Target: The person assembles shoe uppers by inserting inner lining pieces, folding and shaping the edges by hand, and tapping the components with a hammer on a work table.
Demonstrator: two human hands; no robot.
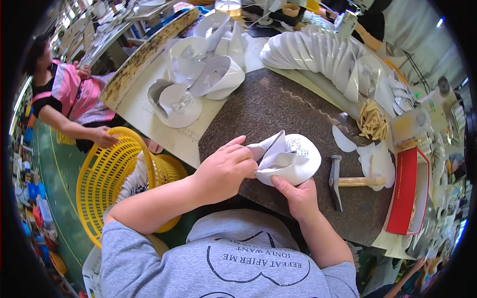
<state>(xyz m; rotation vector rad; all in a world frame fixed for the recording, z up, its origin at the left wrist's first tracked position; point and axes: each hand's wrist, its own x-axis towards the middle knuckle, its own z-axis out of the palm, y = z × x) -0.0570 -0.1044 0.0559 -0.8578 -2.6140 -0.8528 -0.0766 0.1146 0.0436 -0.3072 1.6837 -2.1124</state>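
White shoe upper (288, 159) gripped by both hands, left hand (226, 166) pinching flap, right hand (297, 194) closed beneath; hammer (343, 181) beside

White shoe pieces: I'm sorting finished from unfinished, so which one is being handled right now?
The white shoe piece on the dark mat, gripped by left hand and right hand. The others lie untouched farther back.

Bare dark speckled stone slab (268, 107) is lying open at twelve o'clock of the two hands, giving free passage. At three o'clock a wooden-handled steel hammer (348, 181) is blocking the way, with white cut leather pieces (375, 159) and a red open box (405, 191) crowding beyond it. At nine o'clock a yellow plastic mesh basket (107, 174) is standing just off the slab's edge.
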